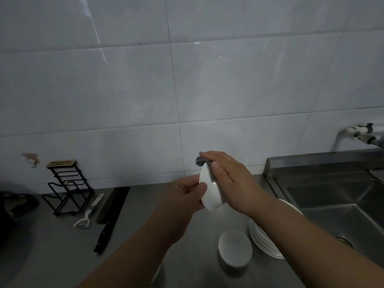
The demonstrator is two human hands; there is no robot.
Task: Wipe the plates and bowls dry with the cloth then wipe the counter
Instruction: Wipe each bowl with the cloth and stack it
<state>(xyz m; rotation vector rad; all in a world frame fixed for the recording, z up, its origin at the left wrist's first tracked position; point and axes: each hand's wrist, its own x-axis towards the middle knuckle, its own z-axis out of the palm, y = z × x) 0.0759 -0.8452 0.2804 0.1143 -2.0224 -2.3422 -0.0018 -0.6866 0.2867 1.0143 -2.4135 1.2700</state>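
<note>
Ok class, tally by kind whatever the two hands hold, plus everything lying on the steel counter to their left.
Small white dish, in left hand: 1
Grey cloth, in right hand: 1
Black wire rack: 1
White peeler: 1
Black-handled wide-bladed knife: 1
Dark unclear object, far left: 1
Total: 6

The right hand (225, 177) hides most of the cloth (200, 161).
</note>
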